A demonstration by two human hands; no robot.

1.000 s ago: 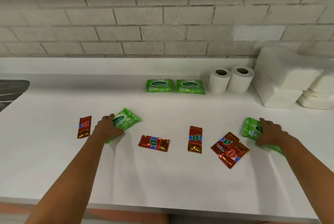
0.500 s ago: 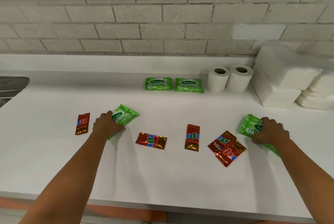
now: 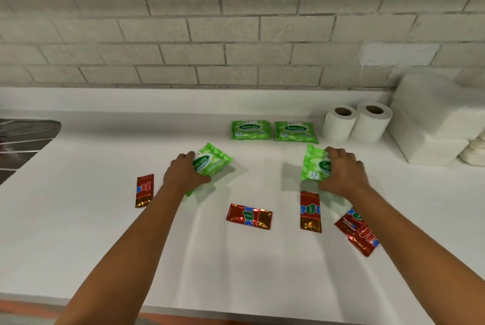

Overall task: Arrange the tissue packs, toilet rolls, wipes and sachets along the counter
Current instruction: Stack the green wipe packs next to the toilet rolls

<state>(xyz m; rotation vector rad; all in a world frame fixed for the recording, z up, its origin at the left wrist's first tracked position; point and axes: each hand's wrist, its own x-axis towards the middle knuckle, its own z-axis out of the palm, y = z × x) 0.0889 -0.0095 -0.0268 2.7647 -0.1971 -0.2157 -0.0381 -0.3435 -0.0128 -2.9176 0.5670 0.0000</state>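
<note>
1. Green wipes packs are gripped, one in each hand: left hand (image 3: 185,173) holds left pack (image 3: 210,163); right hand (image 3: 341,171) holds right pack (image 3: 313,164).
2. Both packs have moved rearward since a second ago, toward the placed wipes pair (image 3: 274,130).
3. Red sachets (image 3: 249,216) remain scattered on the worktop (image 3: 105,232); sorting incomplete.

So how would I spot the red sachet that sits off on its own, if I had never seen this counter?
Start at the metal sink at the counter's left end and look right along the white top toward the near edge. The first red sachet you meet is the one: it lies upright, just left of the left hand. The other red sachets lie further right, beyond that arm.
</note>
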